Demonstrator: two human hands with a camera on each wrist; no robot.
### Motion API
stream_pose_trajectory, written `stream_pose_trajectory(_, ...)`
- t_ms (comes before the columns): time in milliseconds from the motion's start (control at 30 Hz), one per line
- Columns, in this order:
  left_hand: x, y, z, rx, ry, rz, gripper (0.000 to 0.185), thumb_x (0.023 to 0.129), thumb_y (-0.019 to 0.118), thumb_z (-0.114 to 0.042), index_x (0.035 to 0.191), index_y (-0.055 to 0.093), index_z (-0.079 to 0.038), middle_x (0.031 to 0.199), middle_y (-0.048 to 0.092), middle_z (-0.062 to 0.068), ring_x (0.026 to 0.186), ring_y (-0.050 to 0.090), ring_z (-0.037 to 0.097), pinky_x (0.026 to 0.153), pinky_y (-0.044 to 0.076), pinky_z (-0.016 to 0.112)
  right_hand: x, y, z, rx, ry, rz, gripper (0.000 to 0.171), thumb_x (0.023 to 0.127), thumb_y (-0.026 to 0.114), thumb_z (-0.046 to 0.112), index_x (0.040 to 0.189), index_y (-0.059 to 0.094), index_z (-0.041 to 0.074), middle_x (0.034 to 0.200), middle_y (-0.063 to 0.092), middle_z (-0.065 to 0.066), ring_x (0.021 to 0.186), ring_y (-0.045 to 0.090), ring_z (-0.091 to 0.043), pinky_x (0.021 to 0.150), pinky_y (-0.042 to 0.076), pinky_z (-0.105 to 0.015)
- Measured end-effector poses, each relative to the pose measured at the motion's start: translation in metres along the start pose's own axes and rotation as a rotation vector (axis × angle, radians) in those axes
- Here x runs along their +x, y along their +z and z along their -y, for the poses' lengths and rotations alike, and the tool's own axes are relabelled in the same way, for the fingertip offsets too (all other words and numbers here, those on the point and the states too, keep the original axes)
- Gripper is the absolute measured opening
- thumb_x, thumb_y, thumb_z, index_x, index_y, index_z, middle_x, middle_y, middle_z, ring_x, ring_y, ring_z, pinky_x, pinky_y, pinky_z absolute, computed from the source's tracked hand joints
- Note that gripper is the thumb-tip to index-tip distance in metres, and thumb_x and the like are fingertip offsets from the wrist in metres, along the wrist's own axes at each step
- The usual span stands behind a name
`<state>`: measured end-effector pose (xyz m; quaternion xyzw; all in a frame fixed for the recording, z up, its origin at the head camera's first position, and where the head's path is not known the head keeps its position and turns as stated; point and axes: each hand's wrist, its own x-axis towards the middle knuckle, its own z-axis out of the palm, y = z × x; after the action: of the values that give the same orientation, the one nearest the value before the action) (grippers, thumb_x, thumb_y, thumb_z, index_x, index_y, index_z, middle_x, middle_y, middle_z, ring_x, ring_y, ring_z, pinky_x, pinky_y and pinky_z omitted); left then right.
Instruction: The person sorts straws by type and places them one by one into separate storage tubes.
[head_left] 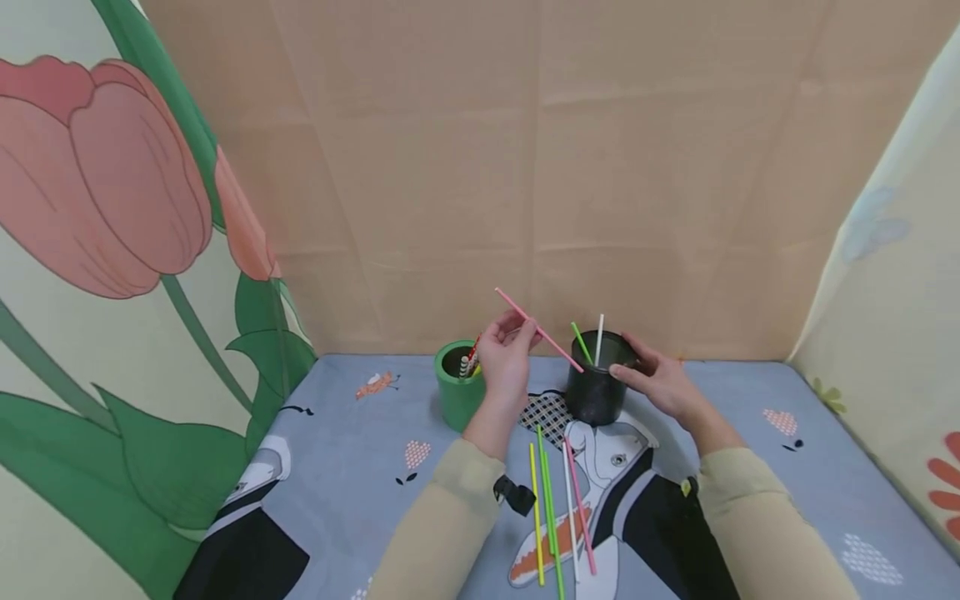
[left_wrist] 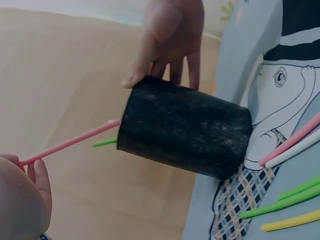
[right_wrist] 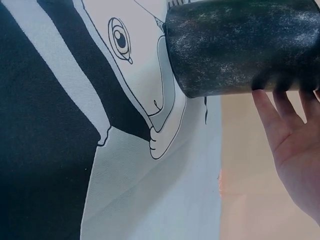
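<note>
My left hand (head_left: pixel 504 354) pinches a pink straw (head_left: pixel 555 343) between thumb and fingers. The straw slants down to the right, its lower end at the rim of a black cup (head_left: pixel 595 398). Inside the cup stand a green straw (head_left: pixel 581 342) and a white straw (head_left: pixel 599 337). My right hand (head_left: pixel 663 385) holds the cup from the right, thumb at the rim and fingers along the side. In the left wrist view the black cup (left_wrist: pixel 185 130) looks slightly tilted, its base at the cloth.
A green cup (head_left: pixel 456 402) with several patterned straws stands left of the black one, partly behind my left hand. On the blue printed cloth (head_left: pixel 352 467), nearer me, lie a yellow straw (head_left: pixel 536 517), green straws (head_left: pixel 551 521), a white straw (head_left: pixel 571 508) and a pink straw (head_left: pixel 581 517).
</note>
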<state>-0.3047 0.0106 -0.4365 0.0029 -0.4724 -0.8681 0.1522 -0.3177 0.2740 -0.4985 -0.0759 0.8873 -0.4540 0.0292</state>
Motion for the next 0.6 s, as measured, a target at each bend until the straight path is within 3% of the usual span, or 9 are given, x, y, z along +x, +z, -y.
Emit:
stream_pose_trajectory(167,0.002,0.0,0.007,-0.014,0.001,-0.031,0.023,0.095,0.077,0.005,0.115,0.073,-0.004,0.11,0.072,0.017,0.105,0.072,0.038,0.092,0.065,0.038,0.0,-0.001,0.001,-0.009,-0.007,0.0,0.092,0.104,0.067,0.052,0.173,0.016,0.02,0.166,0.034,-0.033,0.147,0.04,-0.055,0.115,0.039,-0.073)
stream_pose_trajectory(267,0.0,0.001,0.008,-0.028,0.019,-0.026,0.023,0.094,0.076,0.007,0.115,0.073,-0.003,0.108,0.073,0.016,0.103,0.073,0.036,0.092,0.065,0.04,0.0,-0.001,0.0,-0.012,-0.01,0.008,0.093,0.104,0.067,0.053,0.173,0.015,0.02,0.166,0.033,-0.033,0.147,0.039,-0.055,0.115,0.039,-0.073)
stream_pose_trajectory(433,0.001,0.008,0.008,0.019,0.124,0.035,0.022,0.095,0.077,0.006,0.115,0.072,-0.002,0.109,0.073,0.017,0.096,0.072,0.023,0.092,0.065,0.041,0.001,-0.002,-0.002,-0.009,-0.017,-0.001,0.093,0.104,0.066,0.054,0.173,0.015,0.018,0.166,0.032,-0.035,0.147,0.038,-0.057,0.116,0.038,-0.074)
stream_pose_trajectory(600,0.0,0.018,0.004,0.143,0.224,0.084,0.019,0.096,0.077,0.001,0.115,0.072,0.001,0.103,0.074,0.008,0.094,0.072,0.018,0.088,0.065,0.035,0.001,-0.002,-0.003,-0.01,-0.012,0.008,0.093,0.104,0.067,0.054,0.173,0.015,0.02,0.167,0.031,-0.034,0.148,0.039,-0.056,0.115,0.04,-0.072)
